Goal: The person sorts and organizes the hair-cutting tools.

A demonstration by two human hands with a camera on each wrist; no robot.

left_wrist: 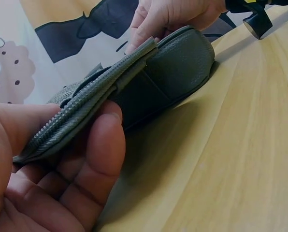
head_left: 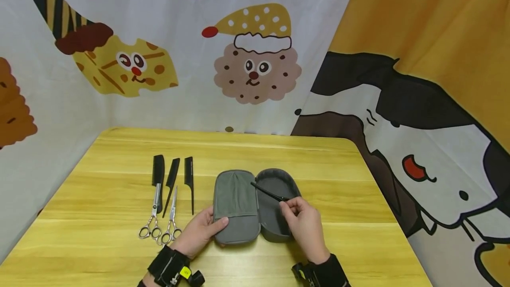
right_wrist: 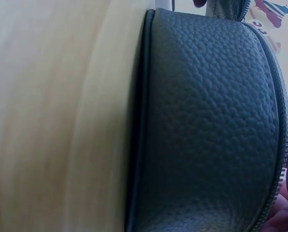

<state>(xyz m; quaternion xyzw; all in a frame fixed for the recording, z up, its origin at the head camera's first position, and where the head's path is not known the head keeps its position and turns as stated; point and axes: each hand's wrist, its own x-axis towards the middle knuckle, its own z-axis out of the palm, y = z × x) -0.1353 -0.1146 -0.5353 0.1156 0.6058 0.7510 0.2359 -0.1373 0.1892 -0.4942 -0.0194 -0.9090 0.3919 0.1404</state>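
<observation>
A grey zippered case (head_left: 279, 234) lies unfolded on the table, its deep half on the right. My left hand (head_left: 202, 230) grips the lid (head_left: 238, 230) by its left edge, thumb on the inner pocket side and fingers beneath. In the left wrist view, the zipper teeth (left_wrist: 62, 116) run along the pinched edge, and the lid tilts above the table. Over the deep half, my right hand (head_left: 306, 223) pinches a slim black rod-like tool (head_left: 267, 191) that points up-left toward the lid. In the right wrist view, the case's pebbled side wall (right_wrist: 211, 116) hides most of that hand.
Left of the case, a wide black comb (head_left: 158, 169) and two black tail combs (head_left: 172, 174) lie in a row. Two pairs of silver scissors (head_left: 154, 211) lie just below them, close to my left wrist. A printed cloth (head_left: 191, 114) hangs behind the wooden table (head_left: 350, 180).
</observation>
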